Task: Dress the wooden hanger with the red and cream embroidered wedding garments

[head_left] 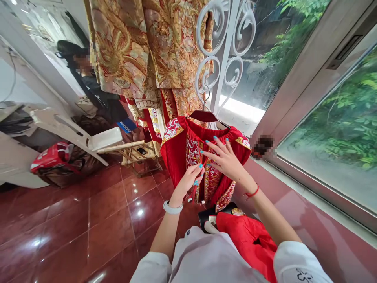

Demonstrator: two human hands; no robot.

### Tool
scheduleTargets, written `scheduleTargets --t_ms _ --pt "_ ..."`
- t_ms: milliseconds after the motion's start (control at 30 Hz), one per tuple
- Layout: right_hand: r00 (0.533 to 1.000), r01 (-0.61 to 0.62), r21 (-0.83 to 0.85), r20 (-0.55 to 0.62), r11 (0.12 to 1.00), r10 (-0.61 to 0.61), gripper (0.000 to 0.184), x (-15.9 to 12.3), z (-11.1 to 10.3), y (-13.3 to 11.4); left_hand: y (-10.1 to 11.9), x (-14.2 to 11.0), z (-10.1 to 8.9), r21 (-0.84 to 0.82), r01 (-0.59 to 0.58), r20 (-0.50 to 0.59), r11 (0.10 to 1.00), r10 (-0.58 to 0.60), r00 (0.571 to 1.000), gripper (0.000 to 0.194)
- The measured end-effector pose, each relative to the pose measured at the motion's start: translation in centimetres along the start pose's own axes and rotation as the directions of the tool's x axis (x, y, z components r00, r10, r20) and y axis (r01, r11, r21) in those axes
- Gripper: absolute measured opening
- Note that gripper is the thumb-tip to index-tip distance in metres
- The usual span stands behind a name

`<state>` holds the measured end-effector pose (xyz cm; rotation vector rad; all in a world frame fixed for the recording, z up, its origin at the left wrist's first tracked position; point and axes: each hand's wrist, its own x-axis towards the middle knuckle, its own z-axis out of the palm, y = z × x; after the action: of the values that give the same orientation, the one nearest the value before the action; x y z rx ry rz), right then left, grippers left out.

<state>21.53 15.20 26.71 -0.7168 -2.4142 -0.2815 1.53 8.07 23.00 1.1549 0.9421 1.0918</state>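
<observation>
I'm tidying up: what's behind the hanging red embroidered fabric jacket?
White scrolled metalwork and gold-embroidered garments show behind and above the jacket; whatever it covers can't be seen.

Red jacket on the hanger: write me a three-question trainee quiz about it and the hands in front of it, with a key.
1. True or false: the red jacket hangs from a hanger.

2. Multiple choice: where is the red bracelet worn?
A) On the left wrist
B) On the right wrist
C) On both wrists

3. Short answer: what colour are the nails on the left hand and the right hand?

Key:
1. True.
2. B.
3. Turquoise blue.
</observation>
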Motion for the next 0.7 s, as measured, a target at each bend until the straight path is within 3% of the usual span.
scheduleTargets --t_ms 100,267,467,633,700 --pt "0.981 0.172 0.117 0.068 0.978 -0.181 0.031 1.5 2.2 0.8 -0.3 0.4 0.3 0.056 0.004 -0.002 0.998 -0.004 1.0 0.053" --pt "0.963 0.247 0.162 0.066 0.955 -0.261 0.03 3.4 3.8 2.5 -0.8 1.7 1.2 0.314 -0.053 -0.1 0.948 0.089 0.991 0.049" --pt "0.958 0.212 0.075 0.182 0.974 -0.223 0.035 3.8 4.4 1.1 0.9 1.3 0.3 0.555 -0.062 -0.015 0.83 0.085 0.996 0.048" --pt "0.957 0.121 0.088 0.253 0.989 -0.14 0.015 3.9 4.4 1.2 1.5 0.8 -0.6 0.395 -0.083 0.139 0.915 0.029 0.99 0.054" --pt "0.951 0.08 0.041 0.295 0.996 -0.089 0.018 4.1 4.4 1.4 1.9 0.8 -1.1 0.43 -0.099 0.139 0.898 0.042 0.989 0.053"
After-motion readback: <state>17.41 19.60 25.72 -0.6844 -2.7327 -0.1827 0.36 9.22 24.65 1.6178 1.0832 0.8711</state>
